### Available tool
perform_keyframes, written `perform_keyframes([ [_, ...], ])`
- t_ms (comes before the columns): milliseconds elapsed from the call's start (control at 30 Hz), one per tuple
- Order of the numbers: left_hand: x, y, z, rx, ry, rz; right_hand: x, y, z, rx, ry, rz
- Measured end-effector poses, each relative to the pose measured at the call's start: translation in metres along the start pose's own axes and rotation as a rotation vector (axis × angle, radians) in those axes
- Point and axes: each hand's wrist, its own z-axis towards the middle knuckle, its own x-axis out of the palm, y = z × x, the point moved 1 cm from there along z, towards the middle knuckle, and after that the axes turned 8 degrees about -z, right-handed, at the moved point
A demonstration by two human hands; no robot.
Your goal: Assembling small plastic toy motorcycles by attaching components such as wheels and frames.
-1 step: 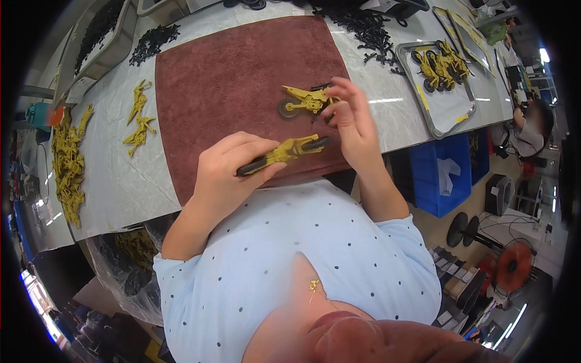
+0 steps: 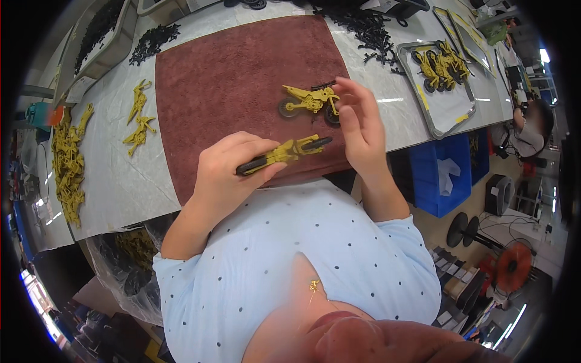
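Note:
My left hand [image 2: 233, 158] grips a yellow toy motorcycle [image 2: 293, 149] with black wheels, fingers and thumb closed around its rear part. That toy is held edge-on above the front of a dark red towel [image 2: 242, 72]. Just beyond it, a second yellow toy motorbike [image 2: 311, 100] lies on its side on the towel, with two black wheels and a black handlebar showing. My right hand [image 2: 363, 127] is beside the front end of that second bike, fingers curved and apart from the thumb, with nothing visible between them.
Yellow toy parts lie in a long pile [image 2: 68, 163] at the left, with a few loose frames [image 2: 140, 132] nearer the towel. Black small parts [image 2: 363, 30] are heaped beyond. On the right, a metal tray [image 2: 445, 121] carries several bikes; a blue bin [image 2: 426, 181] stands below the table edge.
My right hand has drawn slightly right, away from the bike on the towel, uncovering its front wheel. The left hand and its toy have barely moved.

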Motion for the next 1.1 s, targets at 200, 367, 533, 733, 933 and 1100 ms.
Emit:
perform_keyframes([
  [200, 0.002, -0.003, 0.0, -0.06, 0.07, -0.087, -0.007, 0.04, -0.019, -0.466, 0.281, -0.682],
  [367, 0.005, -0.002, 0.0, -0.127, 0.076, -0.029, 0.002, 0.038, -0.011, -0.356, 0.486, -0.628],
  [533, 0.012, 0.001, 0.0, -0.006, -0.021, 0.052, 0.008, 0.033, -0.01, -0.298, 0.555, -0.661],
  [733, 0.016, 0.015, -0.004, 0.266, -0.054, 0.252, 0.012, 0.02, -0.015, -0.292, 0.553, -0.727],
  [933, 0.02, 0.011, -0.006, 0.394, -0.113, 0.323, 0.016, 0.008, -0.017, -0.391, 0.408, -0.449],
  [1100, 0.022, 0.006, -0.01, 0.384, -0.09, 0.351, 0.02, -0.008, -0.028, -0.576, 0.253, -0.464],
])
